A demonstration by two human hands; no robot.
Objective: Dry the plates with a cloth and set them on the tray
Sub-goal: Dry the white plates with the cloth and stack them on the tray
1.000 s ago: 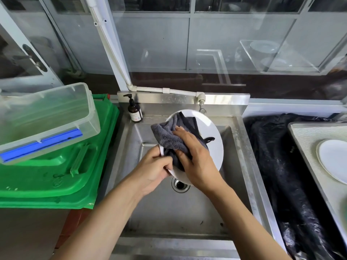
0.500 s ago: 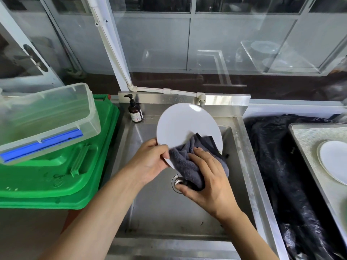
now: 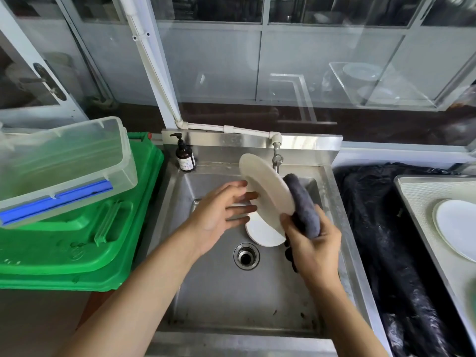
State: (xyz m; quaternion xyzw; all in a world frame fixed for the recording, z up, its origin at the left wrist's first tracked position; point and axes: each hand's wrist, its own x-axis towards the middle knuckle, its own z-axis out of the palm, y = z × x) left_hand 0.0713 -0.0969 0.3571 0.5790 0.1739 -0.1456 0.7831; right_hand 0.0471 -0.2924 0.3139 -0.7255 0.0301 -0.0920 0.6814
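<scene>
A: Now that the left hand (image 3: 219,212) is letting go, fingers spread just beside the plate (image 3: 268,191), the right hand (image 3: 313,243) alone is gripping it together with the grey cloth (image 3: 304,204).

B: So it is turning over?

A: Seemingly; half a second ago the white face was showing, now the matte cream underside is tilting up over the sink (image 3: 257,300), near its back edge. Another plate (image 3: 262,233) is lying below; one (image 3: 458,225) is already sitting on the tray (image 3: 412,197).
</scene>
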